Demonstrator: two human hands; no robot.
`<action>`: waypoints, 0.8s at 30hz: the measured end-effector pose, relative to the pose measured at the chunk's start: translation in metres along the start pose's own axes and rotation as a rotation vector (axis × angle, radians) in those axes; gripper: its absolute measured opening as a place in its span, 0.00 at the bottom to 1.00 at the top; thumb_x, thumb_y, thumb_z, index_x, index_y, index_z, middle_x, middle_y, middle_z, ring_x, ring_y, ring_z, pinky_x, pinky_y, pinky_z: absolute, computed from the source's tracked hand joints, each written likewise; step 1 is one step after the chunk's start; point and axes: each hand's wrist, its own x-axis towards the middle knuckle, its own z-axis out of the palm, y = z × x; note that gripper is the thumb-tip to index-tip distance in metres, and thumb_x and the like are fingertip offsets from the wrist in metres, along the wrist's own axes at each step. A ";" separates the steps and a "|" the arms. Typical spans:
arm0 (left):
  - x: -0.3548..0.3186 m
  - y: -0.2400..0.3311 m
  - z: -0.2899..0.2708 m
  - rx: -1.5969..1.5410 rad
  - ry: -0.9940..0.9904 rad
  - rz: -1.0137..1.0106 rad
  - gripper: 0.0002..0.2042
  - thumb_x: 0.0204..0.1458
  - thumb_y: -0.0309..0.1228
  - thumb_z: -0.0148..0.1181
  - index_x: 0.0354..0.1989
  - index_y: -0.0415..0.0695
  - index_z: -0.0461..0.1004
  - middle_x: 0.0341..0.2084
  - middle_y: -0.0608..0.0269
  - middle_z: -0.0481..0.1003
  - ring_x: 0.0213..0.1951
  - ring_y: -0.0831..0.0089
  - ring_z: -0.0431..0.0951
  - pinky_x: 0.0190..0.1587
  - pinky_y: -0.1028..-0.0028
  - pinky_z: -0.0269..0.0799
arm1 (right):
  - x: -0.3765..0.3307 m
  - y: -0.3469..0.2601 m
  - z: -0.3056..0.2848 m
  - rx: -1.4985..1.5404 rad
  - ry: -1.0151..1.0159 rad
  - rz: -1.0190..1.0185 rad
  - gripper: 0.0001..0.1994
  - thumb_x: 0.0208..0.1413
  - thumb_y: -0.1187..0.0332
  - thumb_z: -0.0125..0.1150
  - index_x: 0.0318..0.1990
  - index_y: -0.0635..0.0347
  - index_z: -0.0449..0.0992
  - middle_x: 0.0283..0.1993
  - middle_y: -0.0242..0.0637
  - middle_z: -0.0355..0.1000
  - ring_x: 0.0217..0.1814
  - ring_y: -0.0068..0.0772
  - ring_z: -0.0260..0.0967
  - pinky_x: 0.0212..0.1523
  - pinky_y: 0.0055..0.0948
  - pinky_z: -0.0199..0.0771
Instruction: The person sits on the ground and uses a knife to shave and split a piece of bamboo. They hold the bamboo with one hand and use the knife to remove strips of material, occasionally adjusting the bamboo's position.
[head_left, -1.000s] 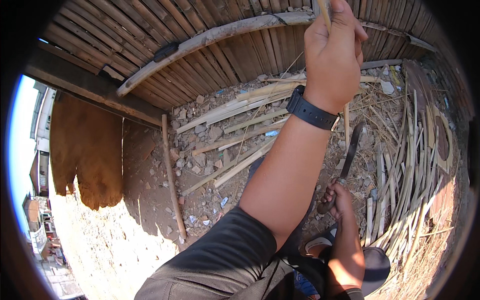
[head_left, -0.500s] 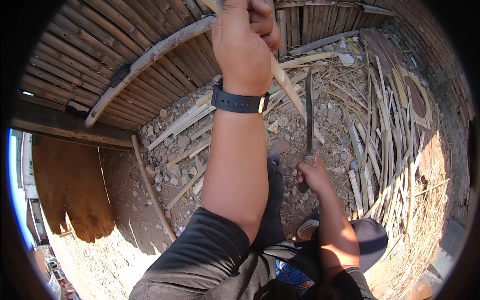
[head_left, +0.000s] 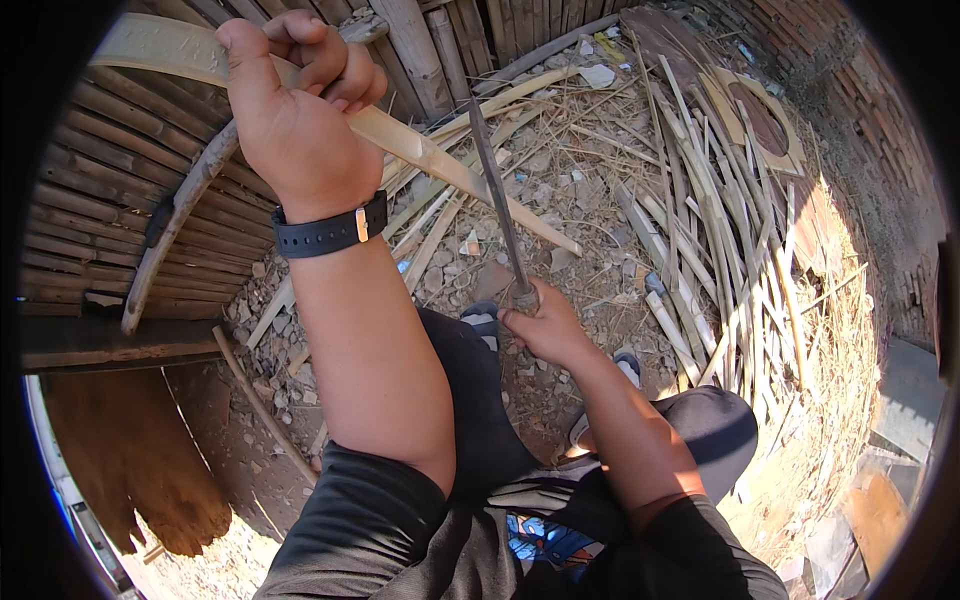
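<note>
Raised at the upper left, my left hand grips a long pale bamboo strip. The strip slants from the far left, through my fingers, down to a free end over the rubble. My right hand is closed round the handle of a long, dark machete, lower and to the right. Its blade points up and slightly left, crossing the strip between my left hand and the strip's lower end. Whether the blade touches the strip I cannot tell. A black watch strap is on my left wrist.
A heap of split bamboo strips lies at the right, beside a brick wall. A bamboo-slat wall with a curved pole stands at the left. Stones and shavings cover the ground. My bent knee is at the lower right.
My left hand has moved left and slightly down with the bamboo strip. My right hand has shifted left and up, and the machete now leans left across the strip. The view has turned too.
</note>
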 end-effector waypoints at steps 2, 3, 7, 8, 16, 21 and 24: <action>-0.005 0.002 0.004 0.023 -0.009 -0.013 0.24 0.68 0.53 0.40 0.32 0.45 0.69 0.14 0.73 0.53 0.18 0.79 0.50 0.24 0.74 0.50 | 0.000 0.020 0.003 -0.079 0.070 -0.085 0.15 0.52 0.72 0.63 0.46 0.69 0.73 0.27 0.37 0.73 0.20 0.27 0.71 0.23 0.29 0.71; -0.004 0.003 0.007 0.030 -0.020 -0.013 0.24 0.68 0.53 0.40 0.32 0.45 0.69 0.14 0.73 0.53 0.18 0.79 0.51 0.24 0.74 0.50 | 0.007 0.054 0.003 -0.152 0.163 -0.085 0.15 0.51 0.71 0.63 0.46 0.69 0.73 0.27 0.37 0.73 0.20 0.27 0.71 0.23 0.29 0.71; 0.002 0.003 -0.015 0.057 0.099 -0.020 0.24 0.68 0.53 0.38 0.31 0.45 0.68 0.14 0.73 0.53 0.18 0.78 0.51 0.24 0.75 0.51 | 0.019 0.109 -0.018 0.149 0.104 0.354 0.18 0.51 0.70 0.64 0.48 0.71 0.71 0.28 0.41 0.74 0.21 0.30 0.71 0.25 0.31 0.71; 0.004 0.006 -0.022 0.070 0.137 -0.014 0.24 0.69 0.52 0.38 0.31 0.45 0.68 0.14 0.73 0.53 0.17 0.78 0.50 0.24 0.75 0.51 | 0.017 0.102 -0.013 0.195 0.077 0.359 0.19 0.50 0.70 0.64 0.48 0.71 0.72 0.28 0.42 0.75 0.21 0.31 0.72 0.26 0.31 0.72; 0.001 0.007 0.003 0.064 0.042 0.005 0.24 0.69 0.51 0.39 0.32 0.44 0.68 0.15 0.72 0.53 0.18 0.78 0.50 0.24 0.75 0.50 | 0.014 0.065 0.012 -0.134 0.195 -0.287 0.21 0.48 0.70 0.65 0.49 0.72 0.73 0.30 0.48 0.75 0.23 0.32 0.74 0.30 0.33 0.75; 0.000 0.009 -0.005 0.157 0.141 0.021 0.23 0.69 0.49 0.37 0.33 0.43 0.67 0.16 0.71 0.53 0.19 0.76 0.51 0.26 0.73 0.52 | 0.019 0.146 -0.018 -0.063 0.276 0.443 0.20 0.50 0.69 0.64 0.49 0.72 0.73 0.32 0.48 0.76 0.24 0.35 0.76 0.27 0.33 0.75; 0.000 0.006 -0.003 0.159 0.121 0.034 0.22 0.69 0.49 0.36 0.33 0.43 0.67 0.16 0.71 0.53 0.19 0.77 0.51 0.26 0.73 0.52 | 0.017 0.113 -0.011 0.124 0.233 0.411 0.19 0.51 0.68 0.64 0.49 0.71 0.73 0.33 0.47 0.77 0.24 0.36 0.76 0.25 0.33 0.75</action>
